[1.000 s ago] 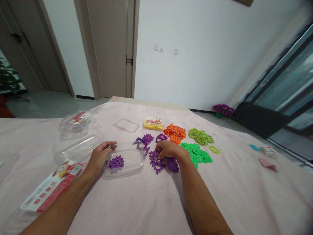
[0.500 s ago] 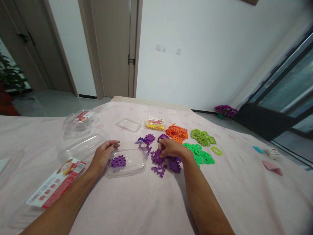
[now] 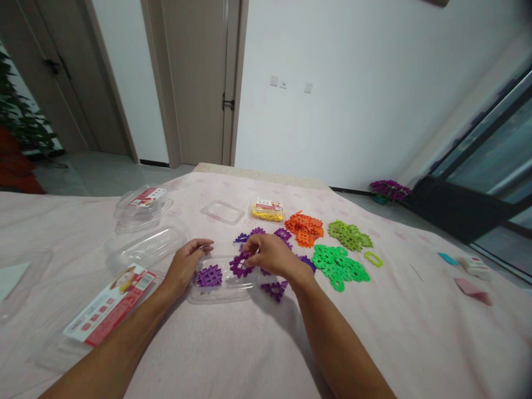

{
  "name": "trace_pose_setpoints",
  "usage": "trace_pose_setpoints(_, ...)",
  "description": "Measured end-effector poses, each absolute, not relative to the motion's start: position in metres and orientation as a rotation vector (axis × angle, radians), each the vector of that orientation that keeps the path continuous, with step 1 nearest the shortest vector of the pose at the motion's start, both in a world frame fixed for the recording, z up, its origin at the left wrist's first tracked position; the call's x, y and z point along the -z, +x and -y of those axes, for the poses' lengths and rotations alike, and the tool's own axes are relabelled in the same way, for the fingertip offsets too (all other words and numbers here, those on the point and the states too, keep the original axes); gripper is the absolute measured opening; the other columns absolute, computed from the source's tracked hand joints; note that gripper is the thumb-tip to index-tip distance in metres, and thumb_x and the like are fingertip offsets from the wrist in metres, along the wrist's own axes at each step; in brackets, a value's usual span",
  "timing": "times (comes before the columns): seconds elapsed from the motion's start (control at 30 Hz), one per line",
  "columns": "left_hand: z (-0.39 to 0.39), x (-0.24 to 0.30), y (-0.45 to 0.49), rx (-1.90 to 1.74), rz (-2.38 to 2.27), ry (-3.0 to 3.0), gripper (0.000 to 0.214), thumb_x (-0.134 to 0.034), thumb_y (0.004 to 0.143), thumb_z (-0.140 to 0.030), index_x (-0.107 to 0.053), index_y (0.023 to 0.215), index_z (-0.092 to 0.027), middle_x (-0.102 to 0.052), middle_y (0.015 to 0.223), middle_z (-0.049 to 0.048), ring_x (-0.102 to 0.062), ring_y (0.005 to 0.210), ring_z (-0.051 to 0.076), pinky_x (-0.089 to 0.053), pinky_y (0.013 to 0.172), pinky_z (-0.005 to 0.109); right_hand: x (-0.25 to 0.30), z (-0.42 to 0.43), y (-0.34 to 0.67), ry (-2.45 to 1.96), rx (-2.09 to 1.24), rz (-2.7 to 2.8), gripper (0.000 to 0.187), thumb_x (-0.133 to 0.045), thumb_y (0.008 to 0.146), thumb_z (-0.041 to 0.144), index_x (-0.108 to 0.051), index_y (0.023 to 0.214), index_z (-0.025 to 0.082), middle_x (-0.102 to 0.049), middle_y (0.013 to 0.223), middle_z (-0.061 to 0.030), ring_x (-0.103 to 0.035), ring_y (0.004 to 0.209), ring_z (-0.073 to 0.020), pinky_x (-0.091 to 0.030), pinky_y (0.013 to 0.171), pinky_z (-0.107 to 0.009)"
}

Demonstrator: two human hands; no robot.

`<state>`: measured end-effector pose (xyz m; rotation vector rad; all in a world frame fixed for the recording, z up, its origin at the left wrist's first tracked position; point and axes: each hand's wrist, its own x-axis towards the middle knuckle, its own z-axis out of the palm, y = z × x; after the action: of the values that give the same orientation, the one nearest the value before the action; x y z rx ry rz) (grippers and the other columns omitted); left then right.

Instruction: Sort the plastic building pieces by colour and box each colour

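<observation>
My right hand (image 3: 272,256) pinches a purple toothed building piece (image 3: 239,267) over the right part of a clear plastic box (image 3: 220,297). Inside the box, at its left, lies a flat purple lattice piece (image 3: 209,276). The box's left rim is in the grip of my left hand (image 3: 188,265), thumb and fingers curved about it. More purple pieces (image 3: 275,290) lie on the cloth right of the box, partly covered by my right hand.
Piles of orange pieces (image 3: 304,228), lime pieces (image 3: 349,235) and green pieces (image 3: 338,264) lie to the right. A box of yellow pieces (image 3: 267,211) stands behind. Clear boxes (image 3: 143,244) and a printed label card (image 3: 110,305) are at the left, on the pink cloth (image 3: 199,354).
My right hand has lifted a purple toothed piece from the loose pile and brought it left, over the box. My left hand stays at the box's left rim.
</observation>
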<state>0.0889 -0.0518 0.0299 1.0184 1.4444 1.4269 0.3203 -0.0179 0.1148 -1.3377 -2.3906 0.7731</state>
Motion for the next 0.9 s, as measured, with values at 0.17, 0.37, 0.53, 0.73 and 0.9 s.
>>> trace_pose_setpoints(0.17,0.050,-0.027,0.089,-1.429,-1.442,1.038,0.032,-0.062,0.062,-0.027,-0.073,0.091,-0.018,-0.076,0.089,0.0073,-0.067,0.093,0.025,-0.047,0.084,0.034,-0.113,0.026,0.308,-1.377,-0.575,2.650,0.028,-0.079,0.071,0.026,-0.074,0.098,0.024,-0.075,0.093,-0.0008,-0.066,0.084,-0.0176,-0.042,0.068,-0.024)
trace_pose_setpoints(0.37,0.049,-0.023,0.087,-1.433,-1.428,1.050,0.031,-0.064,0.063,-0.027,-0.073,0.091,-0.018,-0.076,0.090,0.0071,-0.067,0.092,0.025,-0.046,0.084,0.034,-0.108,0.028,0.305,-1.260,-0.398,2.726,0.031,-0.072,0.078,0.023,-0.074,0.109,0.026,-0.075,0.108,-0.0030,-0.067,0.099,-0.0206,-0.045,0.081,-0.026)
trace_pose_setpoints(0.53,0.048,-0.022,0.086,-1.439,-1.412,1.046,0.030,-0.062,0.063,-0.023,-0.073,0.091,-0.018,-0.076,0.090,0.0064,-0.068,0.093,0.024,-0.046,0.089,0.034,-0.109,0.032,0.299,-1.202,-0.369,2.884,0.027,-0.061,0.083,0.015,-0.078,0.101,0.028,-0.077,0.098,-0.0024,-0.069,0.095,-0.0197,-0.045,0.081,-0.025)
trace_pose_setpoints(0.73,0.049,-0.026,0.087,-1.425,-1.428,1.036,0.032,-0.062,0.063,-0.026,-0.073,0.092,-0.018,-0.076,0.089,0.0069,-0.068,0.095,0.025,-0.047,0.088,0.035,-0.123,0.020,0.321,-1.197,-0.478,2.658,0.027,-0.058,0.087,0.016,-0.076,0.105,0.025,-0.076,0.105,-0.0008,-0.068,0.095,-0.0162,-0.045,0.081,-0.022)
trace_pose_setpoints(0.9,0.049,-0.028,0.087,-1.449,-1.439,0.979,0.032,-0.064,0.058,-0.025,-0.073,0.088,-0.019,-0.077,0.087,0.0070,-0.069,0.094,0.026,-0.048,0.086,0.035,-0.123,0.000,0.358,-1.637,-0.345,2.543,0.027,-0.066,0.081,0.021,-0.075,0.106,0.024,-0.075,0.105,-0.0043,-0.067,0.096,-0.0202,-0.045,0.079,-0.025)
